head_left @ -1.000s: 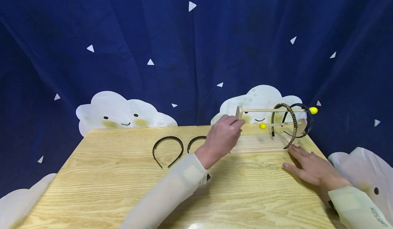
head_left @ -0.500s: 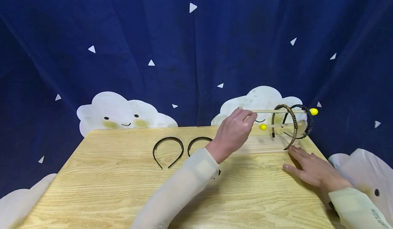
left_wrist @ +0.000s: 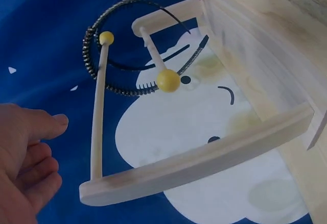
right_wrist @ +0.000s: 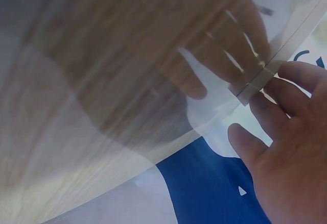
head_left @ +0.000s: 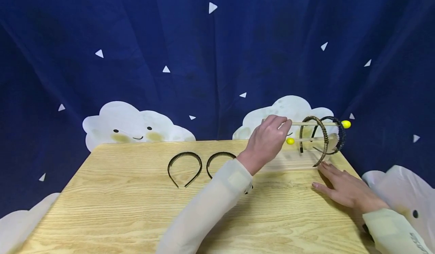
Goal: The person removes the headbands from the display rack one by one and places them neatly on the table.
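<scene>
A wooden headband stand [left_wrist: 199, 157] has two posts, each with a rod ending in a yellow ball [head_left: 346, 124]. A bronze-toned headband [head_left: 325, 133] and a black toothed headband [head_left: 341, 137] hang on its right part. My left hand [head_left: 266, 140] is beside the upper rod's left part. In the left wrist view, a gap separates this left hand [left_wrist: 30, 157] from the rod [left_wrist: 98, 112]; the thumb is extended, the fingers loosely bent, nothing held. With fingers extended, my right hand [head_left: 346, 186] touches the front right corner of the stand's base [right_wrist: 250, 86].
Two dark toothed headbands lie on the wooden table [head_left: 112, 208]: one headband [head_left: 185, 154] left of centre, the other headband [head_left: 221, 154] partly behind my left sleeve. A blue curtain [head_left: 153, 38] with white clouds hangs behind the table's back edge.
My left hand has moved right, from the stand's left post along the upper rod, uncovering more of the second table headband. The right hand and the hanging headbands keep their places.
</scene>
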The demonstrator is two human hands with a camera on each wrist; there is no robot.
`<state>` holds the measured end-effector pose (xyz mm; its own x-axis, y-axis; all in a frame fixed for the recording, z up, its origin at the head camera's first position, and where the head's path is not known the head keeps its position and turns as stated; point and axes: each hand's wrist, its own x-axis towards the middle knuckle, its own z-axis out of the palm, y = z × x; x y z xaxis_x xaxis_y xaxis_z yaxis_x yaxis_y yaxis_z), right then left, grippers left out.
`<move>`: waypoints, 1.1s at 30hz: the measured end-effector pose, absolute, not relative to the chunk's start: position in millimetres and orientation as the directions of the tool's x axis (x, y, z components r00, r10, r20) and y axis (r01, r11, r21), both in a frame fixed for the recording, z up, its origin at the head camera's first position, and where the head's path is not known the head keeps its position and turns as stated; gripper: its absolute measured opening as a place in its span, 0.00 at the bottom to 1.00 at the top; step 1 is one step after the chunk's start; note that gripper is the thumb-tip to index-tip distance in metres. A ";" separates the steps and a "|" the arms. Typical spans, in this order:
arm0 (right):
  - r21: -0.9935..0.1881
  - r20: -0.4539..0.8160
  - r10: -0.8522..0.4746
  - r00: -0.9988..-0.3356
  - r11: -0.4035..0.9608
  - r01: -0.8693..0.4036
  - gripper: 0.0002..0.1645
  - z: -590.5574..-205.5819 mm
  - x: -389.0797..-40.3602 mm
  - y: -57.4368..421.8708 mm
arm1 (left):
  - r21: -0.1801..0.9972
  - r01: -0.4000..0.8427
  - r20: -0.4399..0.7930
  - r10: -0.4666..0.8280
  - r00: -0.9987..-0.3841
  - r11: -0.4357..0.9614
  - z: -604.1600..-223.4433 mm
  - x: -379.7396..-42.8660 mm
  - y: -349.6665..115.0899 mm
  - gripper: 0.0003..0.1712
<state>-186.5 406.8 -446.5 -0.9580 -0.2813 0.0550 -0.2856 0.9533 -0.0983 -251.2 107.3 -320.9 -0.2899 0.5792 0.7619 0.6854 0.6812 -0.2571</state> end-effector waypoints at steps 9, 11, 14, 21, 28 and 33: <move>-0.106 0.056 -0.281 -0.958 0.953 -0.285 0.49 -445.9 -185.4 404.6 | -0.294 0.667 0.759 0.591 -0.273 0.685 -320.2 -252.3 125.0 0.14; -0.105 0.055 -0.279 -0.959 0.953 -0.283 0.49 -446.5 -185.2 404.4 | -0.289 0.672 0.755 0.594 -0.279 0.682 -320.0 -252.2 128.0 0.14; -0.101 0.057 -0.280 -0.958 0.953 -0.285 0.50 -446.7 -184.6 404.7 | -0.294 0.683 0.735 0.615 -0.287 0.669 -319.4 -252.6 132.6 0.15; -0.103 0.060 -0.277 -0.959 0.954 -0.282 0.49 -444.8 -184.6 406.9 | -0.300 0.671 0.670 0.650 -0.358 0.678 -315.6 -256.7 146.4 0.16; -0.119 0.039 -0.272 -0.961 0.954 -0.275 0.49 -446.0 -183.8 405.3 | -0.278 0.658 0.673 0.631 -0.387 0.700 -315.7 -260.5 157.1 0.17; -0.121 0.038 -0.256 -0.966 0.958 -0.259 0.49 -443.8 -185.4 403.1 | -0.258 0.670 0.672 0.627 -0.393 0.696 -319.4 -265.6 166.5 0.16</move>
